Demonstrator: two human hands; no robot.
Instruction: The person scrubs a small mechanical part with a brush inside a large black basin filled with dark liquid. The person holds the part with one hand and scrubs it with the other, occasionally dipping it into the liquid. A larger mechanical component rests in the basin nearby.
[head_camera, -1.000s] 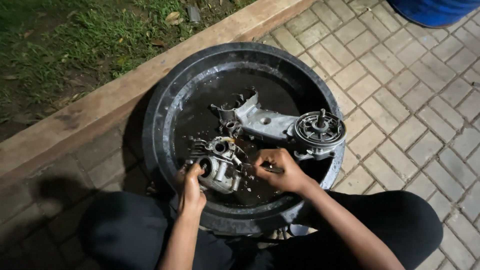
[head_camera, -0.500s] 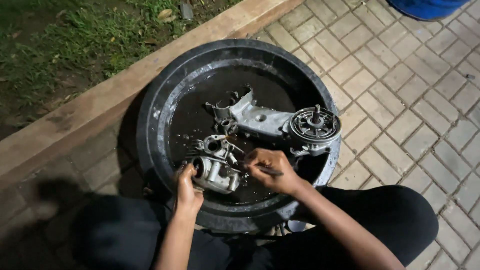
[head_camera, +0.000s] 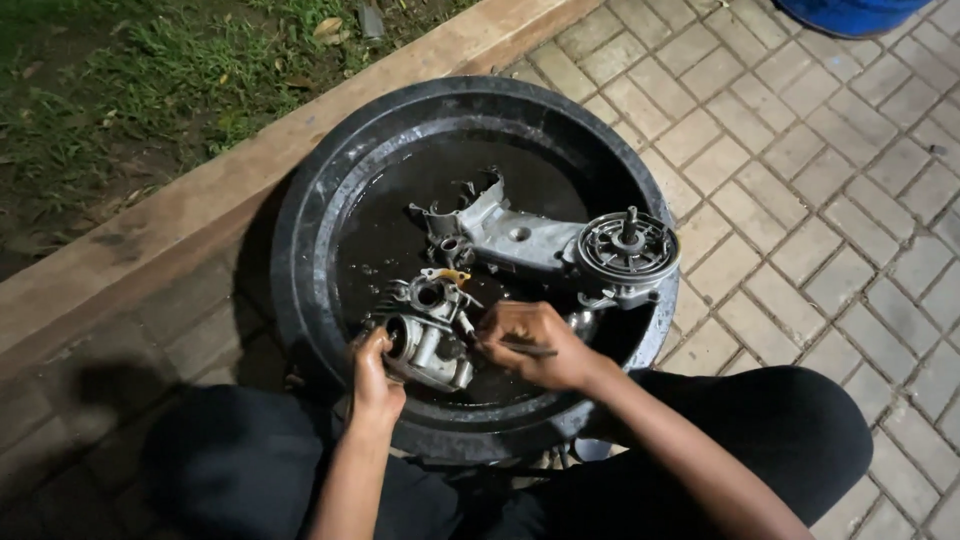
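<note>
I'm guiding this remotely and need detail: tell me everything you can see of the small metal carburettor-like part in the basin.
The carburettor-like part is a small grey cast-metal body with a round bore facing the left hand, brass-coloured fittings on top and a wet, grimy sheen. It lies tilted at the near side of the black round basin. The left hand steadies its near end; the right hand applies a thin dark tool beside it.

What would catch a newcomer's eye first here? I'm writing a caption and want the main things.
The big black tub on the paving, with dark liquid in it, fills the middle. Inside, the left hand grips a small metal carburetor at the near side while the right hand works on it with a thin tool. Behind them a long grey engine casing lies across the tub.
</note>
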